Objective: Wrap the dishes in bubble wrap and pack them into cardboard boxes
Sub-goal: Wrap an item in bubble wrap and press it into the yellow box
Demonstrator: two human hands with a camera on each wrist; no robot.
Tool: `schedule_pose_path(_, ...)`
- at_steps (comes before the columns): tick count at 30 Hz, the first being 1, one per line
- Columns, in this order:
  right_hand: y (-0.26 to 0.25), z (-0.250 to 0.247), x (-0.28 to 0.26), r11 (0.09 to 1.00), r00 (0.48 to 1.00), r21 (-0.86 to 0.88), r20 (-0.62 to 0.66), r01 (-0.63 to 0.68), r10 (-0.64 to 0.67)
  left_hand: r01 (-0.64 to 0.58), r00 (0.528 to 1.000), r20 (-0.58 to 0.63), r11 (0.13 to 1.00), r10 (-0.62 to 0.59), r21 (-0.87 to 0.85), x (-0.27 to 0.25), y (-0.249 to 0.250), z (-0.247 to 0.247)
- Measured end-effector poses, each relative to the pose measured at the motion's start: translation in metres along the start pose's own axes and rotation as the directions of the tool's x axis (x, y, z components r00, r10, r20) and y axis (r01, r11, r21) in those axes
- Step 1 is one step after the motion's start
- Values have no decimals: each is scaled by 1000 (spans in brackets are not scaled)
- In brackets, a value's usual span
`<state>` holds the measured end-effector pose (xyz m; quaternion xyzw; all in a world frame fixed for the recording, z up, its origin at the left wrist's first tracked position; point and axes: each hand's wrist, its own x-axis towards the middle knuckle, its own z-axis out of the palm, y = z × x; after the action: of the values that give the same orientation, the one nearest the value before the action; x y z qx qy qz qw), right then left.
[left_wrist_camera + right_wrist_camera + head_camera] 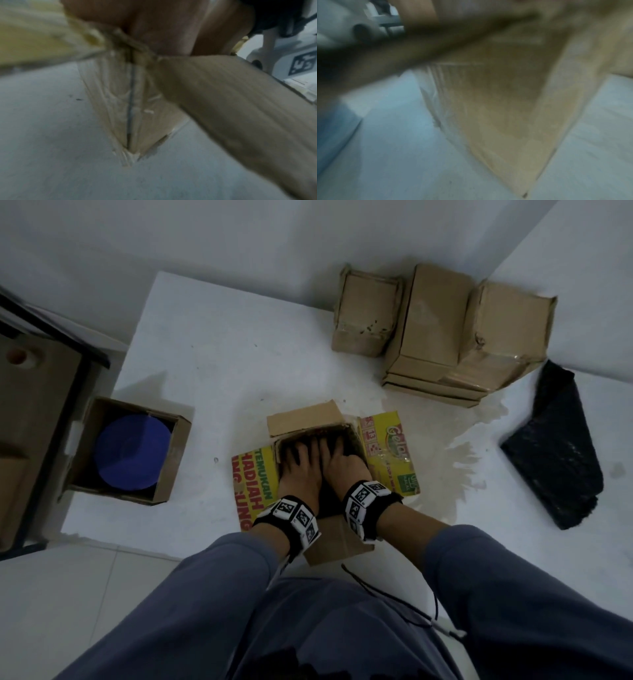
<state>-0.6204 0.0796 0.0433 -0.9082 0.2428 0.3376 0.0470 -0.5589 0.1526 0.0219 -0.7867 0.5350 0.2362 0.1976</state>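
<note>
An open cardboard box with yellow printed flaps stands on the white floor in front of me. Both hands reach down into it side by side. My left hand and right hand press with spread fingers on something dark inside, mostly hidden by them. The left wrist view shows the box's taped outer corner and a brown flap. The right wrist view is blurred and shows only a brown box wall. A second open box at the left holds round blue dishes.
Several closed cardboard boxes are stacked against the wall at the back right. A folded sheet of black bubble wrap lies on the floor to the right. A dark-framed piece of furniture stands at the left edge.
</note>
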Motion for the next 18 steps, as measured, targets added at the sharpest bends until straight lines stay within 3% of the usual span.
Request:
schedule_pose_path(12,-3,-7,-6,1000,999,1,34,-24,24,14,997,72,1000,-14,-7,-6,2,-23)
schedule_pose_path(16,4,-30,-17,992,996,121,86,-26,15,-71,982,164,988,93,-136,-14,-15,-42)
schedule_pose_path(18,5,-33,-31,985,999,172,0,-31,32,-161,982,52,954,180,-251,-20,-29,-53)
